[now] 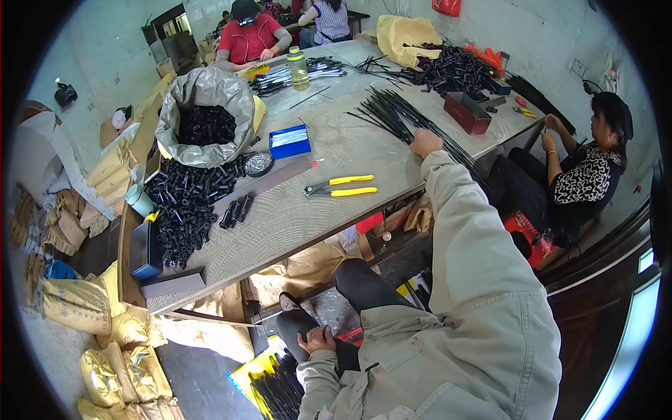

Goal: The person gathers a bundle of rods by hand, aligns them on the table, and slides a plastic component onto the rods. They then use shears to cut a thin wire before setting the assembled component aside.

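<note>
My right arm stretches across the table to a fanned bundle of thin black rods (385, 112). There my right hand (427, 143) is closed on rods at the bundle's near side; how many it holds is hidden. Low in the view, my left hand (320, 340) rests on my leg, fingers apart and nothing held. Yellow-handled pliers (350, 186) lie on the tabletop (343, 150) to the left of my right hand. Farther left, a blue box (289, 145) holds thin pale pieces.
A lined sack (168, 126) and a heap (185, 210) of small black parts fill the table's left side. More black parts (455, 73) are piled far right, near a dark red box (467, 115). Co-workers sit at the far side and right. A bottle (298, 73) stands far back.
</note>
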The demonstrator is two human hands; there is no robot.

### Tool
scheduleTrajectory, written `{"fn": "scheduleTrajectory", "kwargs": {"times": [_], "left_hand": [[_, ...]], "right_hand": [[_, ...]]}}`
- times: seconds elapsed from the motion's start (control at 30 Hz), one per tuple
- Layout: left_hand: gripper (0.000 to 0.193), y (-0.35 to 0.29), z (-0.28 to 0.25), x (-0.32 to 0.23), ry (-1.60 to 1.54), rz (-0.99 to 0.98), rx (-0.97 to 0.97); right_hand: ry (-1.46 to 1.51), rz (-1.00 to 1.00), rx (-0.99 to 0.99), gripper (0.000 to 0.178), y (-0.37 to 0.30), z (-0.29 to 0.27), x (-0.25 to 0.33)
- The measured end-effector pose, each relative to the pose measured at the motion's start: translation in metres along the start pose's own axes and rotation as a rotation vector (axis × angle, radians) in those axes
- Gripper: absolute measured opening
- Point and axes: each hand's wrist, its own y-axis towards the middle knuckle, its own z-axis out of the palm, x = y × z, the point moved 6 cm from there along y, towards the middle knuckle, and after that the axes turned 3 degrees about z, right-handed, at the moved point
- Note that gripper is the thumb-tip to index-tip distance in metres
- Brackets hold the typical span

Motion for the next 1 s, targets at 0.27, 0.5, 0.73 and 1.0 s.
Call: {"fn": "scheduleTrajectory", "kwargs": {"times": [0.27,0.5,0.73,1.0], "left_hand": [[0.013,0.001,-0.005,-0.005,-0.008,0.005,-0.006],[0.014,0.001,-0.003,-0.004,-0.001,-0.002,0.026],[0.015,0.002,-0.004,-0.006,0.022,0.006,0.035],[0.014,0.002,-0.004,-0.003,0.021,0.003,0.049]], "right_hand": [[-0.284,-0.131,-0.362,0.032,-0.024,-0.017,0.014],[0.027,-0.149,-0.298,0.022,-0.024,-0.015,0.015],[-0.037,-0.253,-0.327,0.021,-0.009,-0.032,0.025],[-0.138,-0.334,-0.497,0.021,-0.010,-0.079,0.041]]}}
